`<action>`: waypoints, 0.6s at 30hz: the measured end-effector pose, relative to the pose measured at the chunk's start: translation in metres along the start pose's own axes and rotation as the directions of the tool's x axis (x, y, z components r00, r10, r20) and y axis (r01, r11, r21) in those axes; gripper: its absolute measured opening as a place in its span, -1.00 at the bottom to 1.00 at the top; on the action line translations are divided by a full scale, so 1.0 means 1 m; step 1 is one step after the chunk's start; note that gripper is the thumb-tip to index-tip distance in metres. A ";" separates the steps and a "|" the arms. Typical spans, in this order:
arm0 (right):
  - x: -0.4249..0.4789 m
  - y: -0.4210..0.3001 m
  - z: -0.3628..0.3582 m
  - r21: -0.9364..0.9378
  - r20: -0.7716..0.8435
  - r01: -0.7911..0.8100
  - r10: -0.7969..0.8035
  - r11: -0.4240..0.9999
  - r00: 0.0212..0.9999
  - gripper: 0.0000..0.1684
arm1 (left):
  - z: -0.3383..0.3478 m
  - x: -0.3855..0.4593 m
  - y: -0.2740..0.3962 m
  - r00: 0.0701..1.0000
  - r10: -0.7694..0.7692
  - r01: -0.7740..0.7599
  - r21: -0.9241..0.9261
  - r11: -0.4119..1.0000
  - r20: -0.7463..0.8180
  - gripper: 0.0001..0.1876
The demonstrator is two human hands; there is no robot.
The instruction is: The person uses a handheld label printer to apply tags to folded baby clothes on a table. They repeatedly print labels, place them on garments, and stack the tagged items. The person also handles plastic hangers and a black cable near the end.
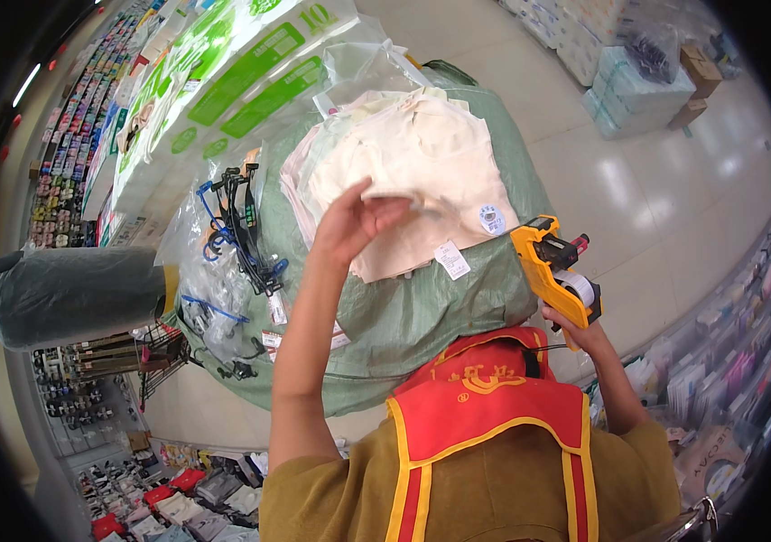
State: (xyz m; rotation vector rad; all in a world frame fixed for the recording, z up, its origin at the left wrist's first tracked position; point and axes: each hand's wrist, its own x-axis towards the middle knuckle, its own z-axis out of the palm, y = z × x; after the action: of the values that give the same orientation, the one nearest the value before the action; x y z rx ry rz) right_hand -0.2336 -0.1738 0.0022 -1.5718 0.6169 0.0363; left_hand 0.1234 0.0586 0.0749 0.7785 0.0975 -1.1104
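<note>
A stack of pale pink and cream garments [412, 156], probably undershirts, lies on a bulging green woven sack [426, 305]. My left hand [365, 220] hovers over the top garment, thumb apart from the curled, slightly blurred fingers, and no held thing can be made out. On that garment are a round white sticker [492, 219] and, at its lower edge, a white paper tag [451, 260] with print. In my right hand [574, 326] is a yellow and black price labelling gun [555, 274], its roll of white labels visible. It sits just right of the sack.
Black and blue plastic hangers [240, 227] lie beside the garments with clear plastic bags [213, 318]. Left of the sack are a dark wrapped roll [74, 295] and large white-and-green packs [243, 88]. Wrapped bales [639, 91] stand on the tiled floor [629, 196], far right.
</note>
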 end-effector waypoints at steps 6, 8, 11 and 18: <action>-0.005 0.006 -0.004 0.042 0.000 -0.095 0.095 0.995 0.995 -0.56 | 0.010 0.086 0.029 0.962 0.273 -0.273 -0.072 0.959 -0.013 -0.58; -0.005 0.009 -0.005 0.044 -0.008 -0.079 0.079 0.996 0.997 -0.57 | -0.005 0.103 0.026 0.929 0.351 -0.351 0.028 0.936 -0.113 -0.56; -0.004 0.019 -0.004 0.038 -0.045 0.022 -0.021 0.999 0.999 -0.59 | -0.006 0.102 0.011 0.862 0.457 -0.404 0.249 0.880 -0.218 -0.55; 0.003 0.028 -0.007 -0.001 -0.033 0.021 -0.021 1.000 0.999 -0.61 | -0.020 0.012 -0.082 0.846 0.486 -0.225 0.678 0.699 -0.220 -0.74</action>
State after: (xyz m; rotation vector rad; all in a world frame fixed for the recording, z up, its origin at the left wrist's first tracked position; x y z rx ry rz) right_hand -0.2450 -0.1805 -0.0237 -1.5820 0.6258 -0.0051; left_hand 0.0672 0.0437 0.0132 1.5596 -0.1128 -0.5718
